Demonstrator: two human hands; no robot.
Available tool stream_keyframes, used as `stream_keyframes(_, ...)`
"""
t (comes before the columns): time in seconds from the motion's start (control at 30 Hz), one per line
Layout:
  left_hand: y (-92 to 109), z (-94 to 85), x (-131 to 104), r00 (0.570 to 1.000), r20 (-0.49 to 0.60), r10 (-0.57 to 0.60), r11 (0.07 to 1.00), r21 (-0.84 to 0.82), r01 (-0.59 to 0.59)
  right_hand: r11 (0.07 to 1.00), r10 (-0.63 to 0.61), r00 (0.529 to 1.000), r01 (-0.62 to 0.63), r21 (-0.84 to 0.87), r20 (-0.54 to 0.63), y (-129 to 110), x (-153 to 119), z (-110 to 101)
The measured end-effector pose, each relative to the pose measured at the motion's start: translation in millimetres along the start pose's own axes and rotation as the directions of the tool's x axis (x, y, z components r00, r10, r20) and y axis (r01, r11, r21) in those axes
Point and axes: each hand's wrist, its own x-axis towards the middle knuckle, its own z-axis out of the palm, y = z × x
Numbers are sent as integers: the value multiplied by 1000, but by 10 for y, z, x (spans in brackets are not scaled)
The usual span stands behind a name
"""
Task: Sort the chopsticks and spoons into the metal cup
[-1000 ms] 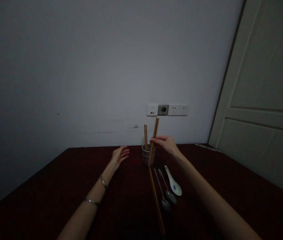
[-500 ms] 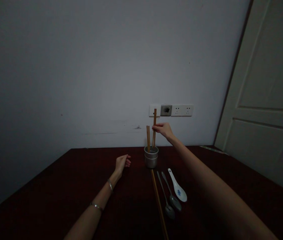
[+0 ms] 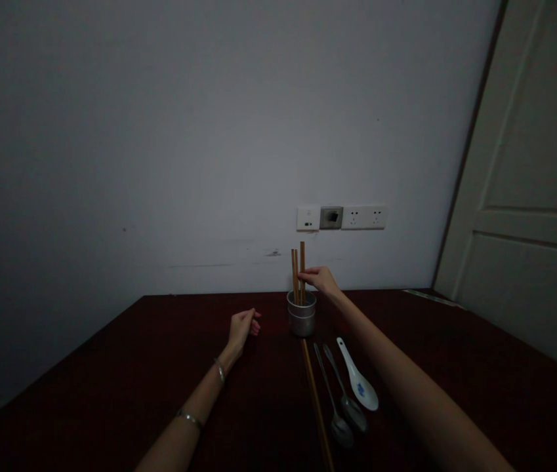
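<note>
A metal cup [image 3: 302,324] stands upright near the back of the dark red table, with wooden chopsticks [image 3: 294,272] leaning inside it. My right hand [image 3: 321,278] pinches more chopsticks [image 3: 302,257] between thumb and fingers; their lower ends are down inside the cup. To the left of the cup, my left hand [image 3: 243,328] rests on the table, its fingers loosely curled with nothing seen in them. In front of the cup lie another wooden chopstick or pair [image 3: 316,403], two metal spoons [image 3: 341,429] [image 3: 354,414] and a white soup spoon [image 3: 363,388] with a blue mark.
Behind the table [image 3: 125,367] rises a pale wall [image 3: 209,144] carrying sockets and switches [image 3: 363,217]. A panelled door [image 3: 534,196] stands at the right. A thin light strip [image 3: 433,299] lies along the table's back right edge.
My right hand has lowered the chopsticks deeper into the cup. My left hand stays curled on the table. The view has shifted slightly.
</note>
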Motion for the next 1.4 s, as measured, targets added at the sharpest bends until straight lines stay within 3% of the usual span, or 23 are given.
stream_keyframes(0.47,-49,-10,37,1000,14,13,1000,-4,-13,997,67,997,-68,42,29,101,-102,83)
stream_keyframes(1.4,-49,2,38,999,34,30,998,45,-32,993,77,997,-77,-86,1,158,-110,78)
